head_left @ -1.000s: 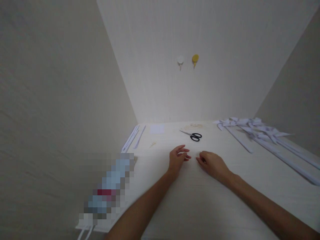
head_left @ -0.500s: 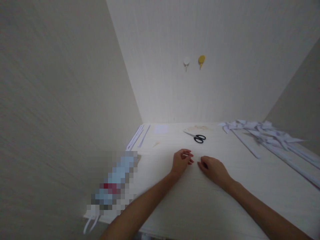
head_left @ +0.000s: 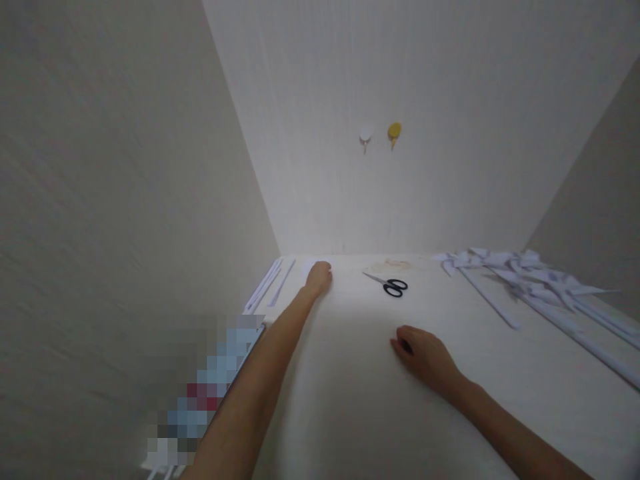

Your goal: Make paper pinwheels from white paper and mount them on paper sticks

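My left hand (head_left: 319, 277) is stretched to the back left of the white table (head_left: 345, 373), beside a pale paper square (head_left: 307, 267) that it partly covers. Its fingertips are mostly hidden behind the hand, so I cannot see a grip. Nearer to me, my right hand (head_left: 426, 353) rests at the middle of the table with its fingers curled in toward the thumb. A dark hollow shows inside it; anything held there is too small or hidden. Beyond the right hand lies a pair of scissors (head_left: 393, 287) with black handles, blades pointing left.
White paper strips (head_left: 264, 283) lie at the back left, and a thin strip (head_left: 283, 283) beside them. Crumpled papers and rolled paper sticks (head_left: 490, 297) spread along the right. A blurred-out light blue object (head_left: 215, 373) is at the left edge. White (head_left: 365, 137) and yellow (head_left: 395, 131) hooks hang on the wall.
My left hand has moved from beside my right hand to the back left, over the paper square. The small yellowish bit there is now out of sight. My right hand has barely moved.
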The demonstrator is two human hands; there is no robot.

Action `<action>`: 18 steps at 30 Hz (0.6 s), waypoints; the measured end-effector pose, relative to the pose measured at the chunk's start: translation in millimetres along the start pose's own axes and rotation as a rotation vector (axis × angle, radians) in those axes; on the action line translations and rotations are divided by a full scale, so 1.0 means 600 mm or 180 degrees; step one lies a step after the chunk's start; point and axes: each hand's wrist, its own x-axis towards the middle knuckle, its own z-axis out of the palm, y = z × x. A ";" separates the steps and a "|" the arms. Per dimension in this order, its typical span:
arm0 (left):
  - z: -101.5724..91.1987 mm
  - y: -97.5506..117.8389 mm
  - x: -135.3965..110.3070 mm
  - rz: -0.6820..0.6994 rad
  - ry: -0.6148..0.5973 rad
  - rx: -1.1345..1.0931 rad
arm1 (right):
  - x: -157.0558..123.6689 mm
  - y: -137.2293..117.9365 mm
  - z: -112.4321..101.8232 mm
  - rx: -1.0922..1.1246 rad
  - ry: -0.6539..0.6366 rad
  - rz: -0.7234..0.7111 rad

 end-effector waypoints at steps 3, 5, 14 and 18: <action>-0.001 -0.014 0.028 -0.0052 -0.0270 0.0478 | 0.000 -0.003 -0.002 0.0008 -0.0005 -0.0012; 0.001 -0.018 0.044 -0.0087 -0.0441 0.0729 | 0.000 -0.004 -0.003 0.0016 -0.0006 -0.0026; 0.011 -0.026 0.069 -0.0220 -0.0419 0.1365 | 0.001 -0.002 0.002 0.0132 -0.0097 -0.0075; 0.014 -0.022 0.066 -0.0230 -0.0324 0.1487 | 0.001 -0.002 0.004 0.0138 -0.0112 -0.0073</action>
